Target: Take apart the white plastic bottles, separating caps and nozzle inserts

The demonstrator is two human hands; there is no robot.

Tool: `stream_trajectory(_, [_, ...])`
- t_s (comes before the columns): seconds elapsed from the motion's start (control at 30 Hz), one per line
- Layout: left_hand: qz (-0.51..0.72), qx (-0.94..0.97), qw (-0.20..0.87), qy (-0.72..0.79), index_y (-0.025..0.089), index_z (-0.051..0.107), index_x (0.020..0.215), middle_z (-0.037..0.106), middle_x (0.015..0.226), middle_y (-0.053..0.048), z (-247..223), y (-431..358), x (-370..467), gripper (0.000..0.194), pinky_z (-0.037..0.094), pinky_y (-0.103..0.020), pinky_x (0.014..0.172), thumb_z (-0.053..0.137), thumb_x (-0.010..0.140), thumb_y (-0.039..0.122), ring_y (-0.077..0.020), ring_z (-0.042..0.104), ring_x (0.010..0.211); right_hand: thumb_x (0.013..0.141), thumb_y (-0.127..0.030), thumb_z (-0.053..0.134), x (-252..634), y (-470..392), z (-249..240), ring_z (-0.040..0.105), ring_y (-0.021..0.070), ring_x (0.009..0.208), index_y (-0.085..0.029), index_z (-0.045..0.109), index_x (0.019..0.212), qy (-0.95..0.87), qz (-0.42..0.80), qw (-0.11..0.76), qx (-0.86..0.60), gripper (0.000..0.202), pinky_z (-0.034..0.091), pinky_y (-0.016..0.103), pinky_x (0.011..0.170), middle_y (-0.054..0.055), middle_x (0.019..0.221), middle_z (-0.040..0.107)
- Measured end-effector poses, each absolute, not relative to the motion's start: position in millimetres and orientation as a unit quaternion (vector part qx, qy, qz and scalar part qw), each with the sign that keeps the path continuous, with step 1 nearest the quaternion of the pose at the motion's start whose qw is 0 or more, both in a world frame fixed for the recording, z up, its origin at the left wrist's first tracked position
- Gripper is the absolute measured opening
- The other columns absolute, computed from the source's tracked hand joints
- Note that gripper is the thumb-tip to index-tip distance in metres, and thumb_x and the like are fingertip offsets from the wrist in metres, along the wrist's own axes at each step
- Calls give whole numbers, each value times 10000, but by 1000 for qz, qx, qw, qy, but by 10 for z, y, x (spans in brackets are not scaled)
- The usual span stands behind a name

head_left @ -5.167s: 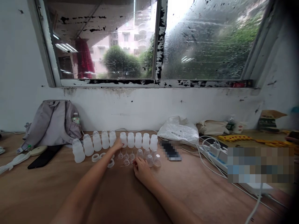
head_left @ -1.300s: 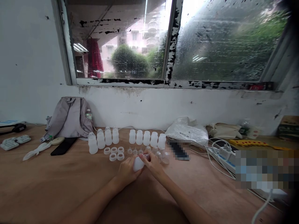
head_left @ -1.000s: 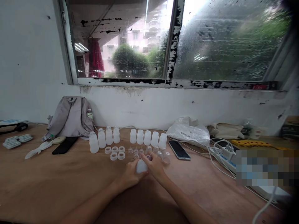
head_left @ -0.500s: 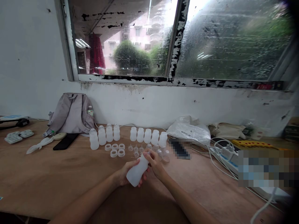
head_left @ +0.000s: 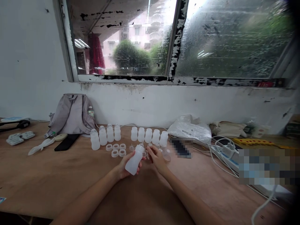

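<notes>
A frosted white bottle is held tilted in my left hand, its top pointing up and to the right with a clear nipple on it. Just right of the bottle top, my right hand has its fingers pinched together beside the clear parts; what they hold, if anything, is too small to tell. Several white rings lie left of the bottle. Behind them stand several bottles with clear caps, and several open bottles form a row to the right. Clear domed caps sit near my right hand.
A grey backpack leans on the wall at the left, with a black phone before it. A plastic-wrapped package lies at the back right, near white cables and a power strip.
My right hand has come off the bottle top and moved slightly right. My left hand has shifted the bottle a little up and left, and its nipple now shows.
</notes>
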State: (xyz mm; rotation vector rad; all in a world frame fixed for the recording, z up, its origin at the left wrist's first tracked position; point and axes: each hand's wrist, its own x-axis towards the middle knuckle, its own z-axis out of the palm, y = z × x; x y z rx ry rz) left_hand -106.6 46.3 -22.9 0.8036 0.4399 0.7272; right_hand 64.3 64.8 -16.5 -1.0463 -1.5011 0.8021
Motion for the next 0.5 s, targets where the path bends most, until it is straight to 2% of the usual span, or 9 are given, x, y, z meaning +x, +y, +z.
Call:
stream_trajectory(0.1, [322, 407, 822, 233, 74, 531, 995, 611, 660, -67, -247, 447, -1033, 527, 425, -230, 445, 373, 792, 533, -128, 559, 482, 732, -523, 484, 632, 643, -156, 331, 79, 360, -196, 514, 688, -599, 422, 554, -396, 331, 256, 212, 346, -72, 448, 374])
stream_trajectory(0.27, [305, 430, 807, 268, 78, 537, 872, 612, 668, -77, -275, 429, -986, 496, 440, -237, 439, 398, 775, 545, -137, 568, 481, 651, -555, 564, 619, 680, -180, 314, 57, 319, -185, 432, 568, -551, 497, 542, -395, 402, 229, 203, 320, -82, 425, 361])
stream_trajectory(0.5, [290, 463, 800, 247, 120, 486, 997, 608, 843, -90, -267, 413, -996, 479, 448, -253, 472, 401, 780, 538, -148, 594, 530, 617, -545, 599, 629, 668, -132, 316, 53, 324, -182, 416, 540, -507, 542, 541, -395, 413, 224, 205, 330, -74, 428, 375])
